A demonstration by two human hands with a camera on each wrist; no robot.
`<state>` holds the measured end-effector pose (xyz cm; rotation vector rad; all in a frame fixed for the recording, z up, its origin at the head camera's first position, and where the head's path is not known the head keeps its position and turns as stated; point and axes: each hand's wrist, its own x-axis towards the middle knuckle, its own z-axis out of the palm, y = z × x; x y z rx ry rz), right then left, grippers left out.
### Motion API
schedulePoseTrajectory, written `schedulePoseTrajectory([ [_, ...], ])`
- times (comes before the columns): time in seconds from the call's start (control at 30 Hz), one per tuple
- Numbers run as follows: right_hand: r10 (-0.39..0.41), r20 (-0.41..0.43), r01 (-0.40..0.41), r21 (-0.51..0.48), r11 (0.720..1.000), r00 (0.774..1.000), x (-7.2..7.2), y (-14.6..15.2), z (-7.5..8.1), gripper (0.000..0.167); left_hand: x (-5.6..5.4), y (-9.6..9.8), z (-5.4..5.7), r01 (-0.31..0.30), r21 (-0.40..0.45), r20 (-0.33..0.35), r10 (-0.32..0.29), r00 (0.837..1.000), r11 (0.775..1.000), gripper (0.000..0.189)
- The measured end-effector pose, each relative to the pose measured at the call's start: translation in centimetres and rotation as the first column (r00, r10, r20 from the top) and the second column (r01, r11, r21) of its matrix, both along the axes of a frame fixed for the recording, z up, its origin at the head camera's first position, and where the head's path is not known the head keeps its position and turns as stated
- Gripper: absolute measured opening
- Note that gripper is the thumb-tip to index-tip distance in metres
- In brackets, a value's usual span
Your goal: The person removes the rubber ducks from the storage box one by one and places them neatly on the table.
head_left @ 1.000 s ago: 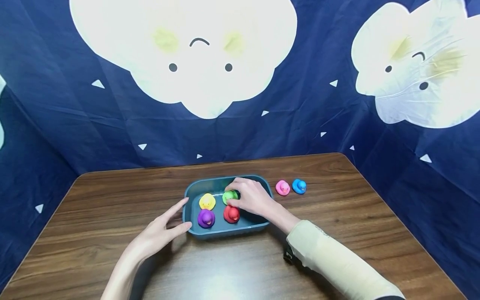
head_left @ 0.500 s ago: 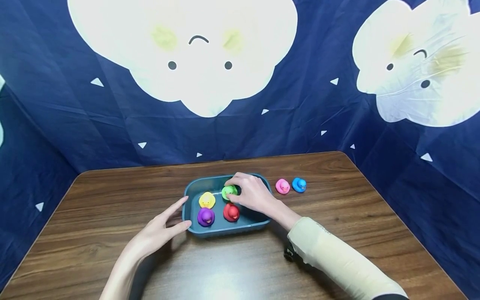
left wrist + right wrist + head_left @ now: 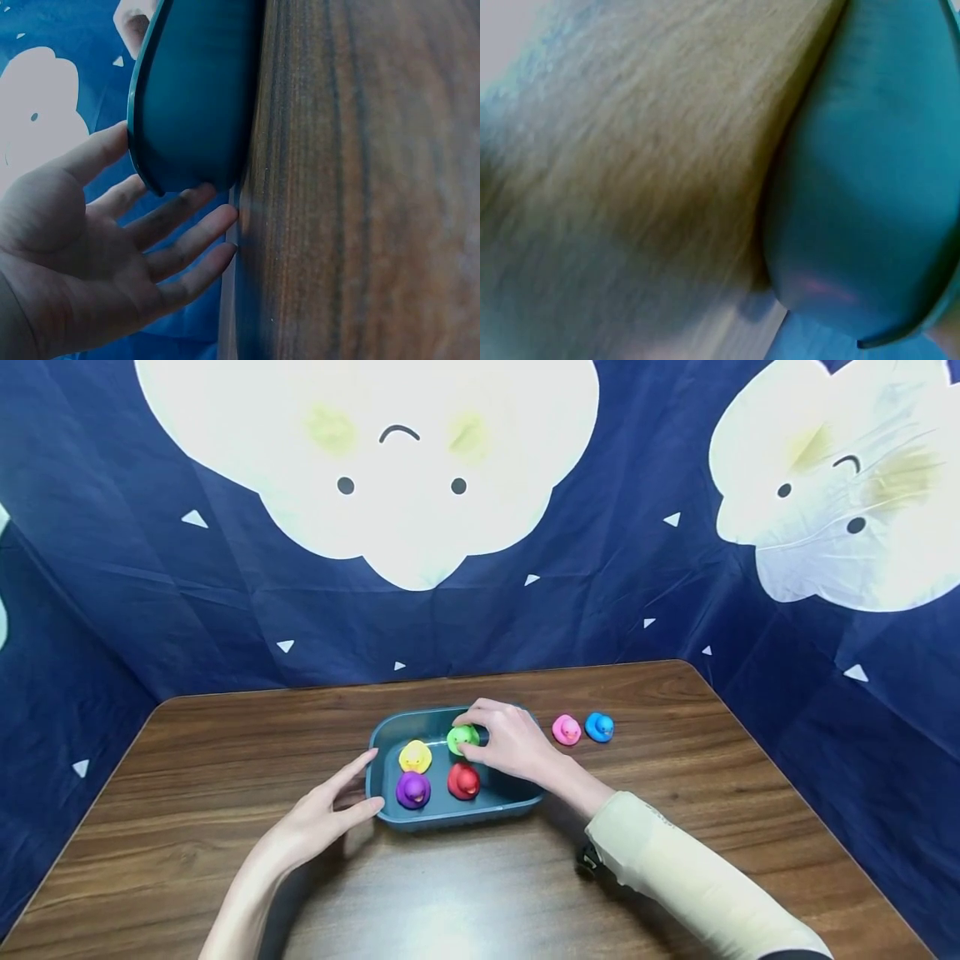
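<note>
In the head view a teal plastic tray (image 3: 420, 820) stands on the table. My left hand (image 3: 315, 828) rests against its left end, thumb and fingers spread. The left wrist view shows those fairly straight fingers touching the tray's wall (image 3: 195, 97) and rim. Over the tray's back right part, my right hand (image 3: 510, 742) pinches a green rubber duck (image 3: 461, 740) between thumb and fingers. A red rubber duck (image 3: 463, 782) sits just in front of it. On the tray's left side are a yellow duck (image 3: 415, 757) and a purple duck (image 3: 413, 790).
Right of the tray, a pink duck (image 3: 566, 729) and a blue duck (image 3: 599, 727) stand side by side on the wooden table (image 3: 187, 793). A dark blue cloth (image 3: 337, 618) with white clouds hangs behind. The right wrist view is blurred, showing the tray's outside wall (image 3: 870, 172).
My right hand and the green duck have shifted slightly toward the back of the tray, away from the red duck. The left hand stays at the tray's left end.
</note>
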<state>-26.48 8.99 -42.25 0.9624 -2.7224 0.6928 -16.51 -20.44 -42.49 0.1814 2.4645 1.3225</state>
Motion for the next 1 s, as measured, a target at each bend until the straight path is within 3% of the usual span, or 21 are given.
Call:
schedulePoseTrajectory([
  [0.33, 0.028, -0.036, -0.029, -0.014, 0.999, 0.999, 0.3, 1.1, 0.6, 0.025, 0.1, 0.0, 0.1, -0.003, -0.004, -0.009, 0.003, 1.0, 1.0, 0.079],
  [1.0, 0.023, -0.022, -0.025, -0.082, 0.996, 0.999, 1.0, 4.1, 1.4, 0.028, 0.1, 0.0, 0.2, -0.004, 0.002, -0.012, 0.004, 1.0, 1.0, 0.078],
])
